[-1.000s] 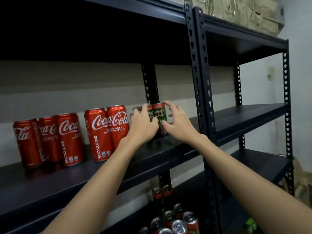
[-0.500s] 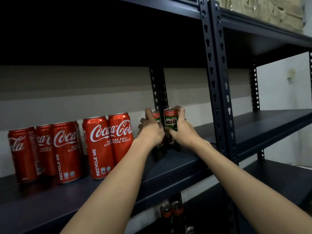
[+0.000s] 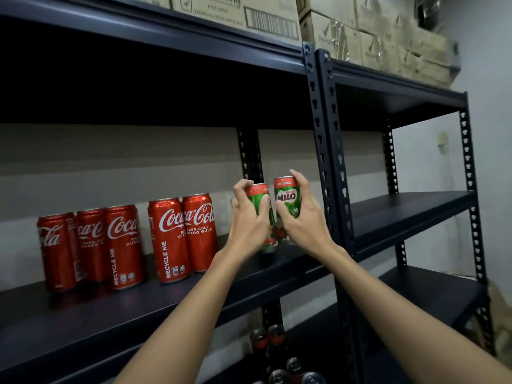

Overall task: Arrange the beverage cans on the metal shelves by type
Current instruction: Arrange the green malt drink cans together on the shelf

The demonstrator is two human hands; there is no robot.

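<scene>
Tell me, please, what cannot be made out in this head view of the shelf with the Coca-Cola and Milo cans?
- Left Milo can: label mostly covered by the left hand; its base is blurred.
- Right Milo can: bottom hidden behind the right hand, so whether it rests on the shelf is unclear.
- Lower-shelf cans: dark, cut by the bottom edge; brand unreadable.
- Cardboard boxes: cropped by the top edge.

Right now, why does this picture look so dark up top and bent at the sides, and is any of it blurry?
Head view: the underside of the upper shelf lies in deep shadow; the Coca-Cola cans show soft glare; the wide lens bows the uprights; the cardboard boxes at top right are smeared; the Milo can in the right hand reads sharp.
</scene>
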